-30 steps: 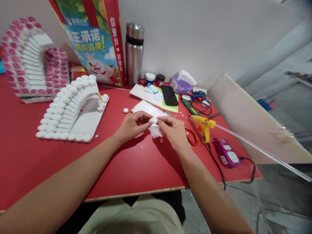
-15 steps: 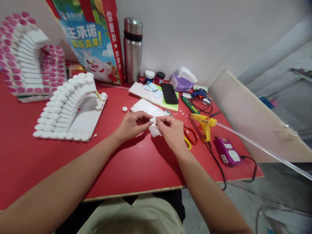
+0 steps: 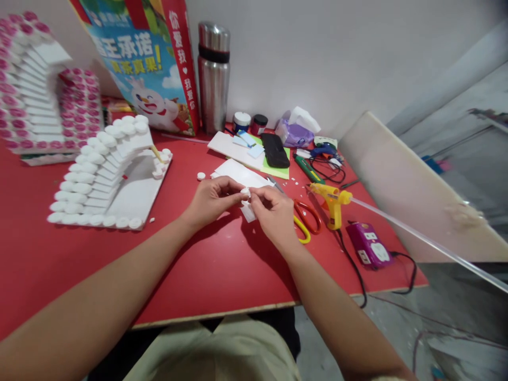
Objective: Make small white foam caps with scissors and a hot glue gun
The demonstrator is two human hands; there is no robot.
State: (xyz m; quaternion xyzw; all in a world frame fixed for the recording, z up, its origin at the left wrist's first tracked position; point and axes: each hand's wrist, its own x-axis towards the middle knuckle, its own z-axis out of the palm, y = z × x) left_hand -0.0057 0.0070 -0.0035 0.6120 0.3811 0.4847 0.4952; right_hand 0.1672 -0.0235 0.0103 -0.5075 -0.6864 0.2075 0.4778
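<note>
My left hand [image 3: 214, 200] and my right hand [image 3: 273, 211] meet over the table's middle, thumbs and fingertips closed on a small white piece [image 3: 246, 192]. Its exact kind is hard to make out, since fingers cover part of it. A flat white scrap [image 3: 248, 212] shows just under the fingertips; whether it is joined to the piece I cannot tell. Beside my right hand lie scissors with red and yellow handles [image 3: 307, 217]. Behind my hands are white sheets [image 3: 238, 173]. To the left stands a white model staircase [image 3: 99, 180] edged with round white discs.
A yellow glue gun [image 3: 335, 203] with a long clear stick and a purple power socket [image 3: 369, 245] sit at right, cords trailing. Farther back are a steel flask [image 3: 214, 79], black case [image 3: 275, 150], tissue pack [image 3: 295, 132] and a pink-and-white model [image 3: 43, 100]. One loose disc [image 3: 201, 176] lies left.
Both hands stay pinched on the small white piece, with slight finger movement and the piece turned a little. The whole view has shifted slightly.
</note>
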